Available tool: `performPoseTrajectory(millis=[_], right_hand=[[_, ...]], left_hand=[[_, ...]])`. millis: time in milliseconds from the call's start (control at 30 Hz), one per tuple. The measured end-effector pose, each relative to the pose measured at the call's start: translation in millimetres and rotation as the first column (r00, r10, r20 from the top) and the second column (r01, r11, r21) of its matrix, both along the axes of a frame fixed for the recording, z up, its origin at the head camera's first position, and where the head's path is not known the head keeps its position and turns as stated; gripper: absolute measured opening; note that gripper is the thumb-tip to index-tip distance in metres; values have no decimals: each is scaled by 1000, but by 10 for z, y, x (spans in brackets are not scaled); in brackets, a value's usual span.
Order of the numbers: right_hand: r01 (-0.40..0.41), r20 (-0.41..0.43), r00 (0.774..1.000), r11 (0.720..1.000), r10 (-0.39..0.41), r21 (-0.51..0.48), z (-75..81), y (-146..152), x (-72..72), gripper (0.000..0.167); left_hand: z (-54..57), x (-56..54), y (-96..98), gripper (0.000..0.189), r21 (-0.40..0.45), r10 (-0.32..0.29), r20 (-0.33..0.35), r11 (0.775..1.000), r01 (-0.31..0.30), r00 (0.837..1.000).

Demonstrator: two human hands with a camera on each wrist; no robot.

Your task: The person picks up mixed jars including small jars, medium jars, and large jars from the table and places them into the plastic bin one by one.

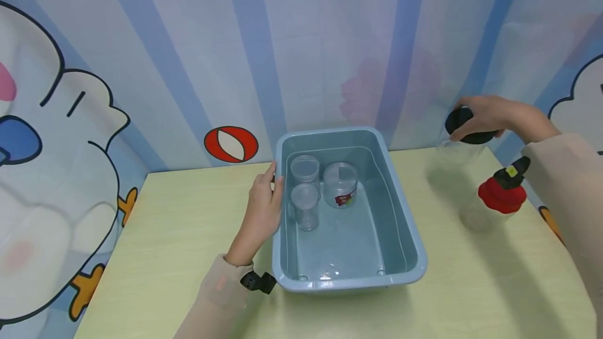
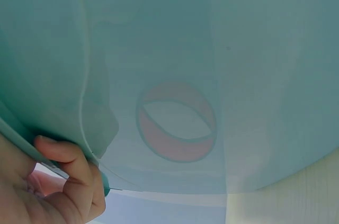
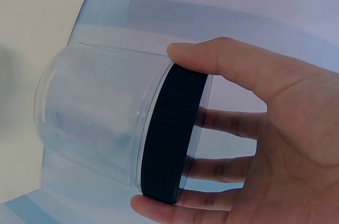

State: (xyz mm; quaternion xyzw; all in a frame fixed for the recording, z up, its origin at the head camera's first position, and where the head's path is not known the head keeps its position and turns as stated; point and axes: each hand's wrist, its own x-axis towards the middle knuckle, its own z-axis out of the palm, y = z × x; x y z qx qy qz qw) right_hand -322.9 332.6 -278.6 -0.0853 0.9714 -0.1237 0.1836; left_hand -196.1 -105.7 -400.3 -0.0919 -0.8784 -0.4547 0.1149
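My left hand (image 1: 261,205) grips the left rim of a light blue plastic basin (image 1: 400,208); in the left wrist view its fingers (image 2: 79,173) curl over that rim. Inside the basin are two slim clear jars, one farther back (image 1: 305,167) and one nearer (image 1: 306,208), beside a wider clear jar (image 1: 340,184) with a red label. At the back right, my right hand (image 1: 490,115) holds a clear jar (image 3: 98,115) by its black ribbed lid (image 3: 172,134). The thumb and fingers spread around the lid. The jar appears raised off the table.
A clear jar with a red lid (image 1: 501,196) stands on the table's right side, beneath my right forearm. The pale wooden table (image 1: 188,234) ends at a printed blue-striped backdrop (image 1: 320,51) behind the basin. A small dark wrist camera (image 1: 258,281) sits on my left sleeve.
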Motion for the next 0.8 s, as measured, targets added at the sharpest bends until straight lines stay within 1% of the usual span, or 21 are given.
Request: performPoseTrajectory(millis=[267,467,667,800], right_hand=[[-32,-18,999,999,32,9,64,-82,71,83],[-86,-62,994,996,87,19,116,-158,114,80],[-128,-86,988,992,129,19,168,-248,153,78],[-154,-105,982,987,158,38,189,-301,163,78]], left_hand=[[-4,-1,-5,51,-9,-2,-4,1000,2,1000],[-6,-5,-11,51,-9,-3,-10,1000,3,1000],[-2,-8,-15,51,-11,-1,-5,1000,1,1000],[-5,-16,-19,51,-10,-3,-3,1000,3,1000]])
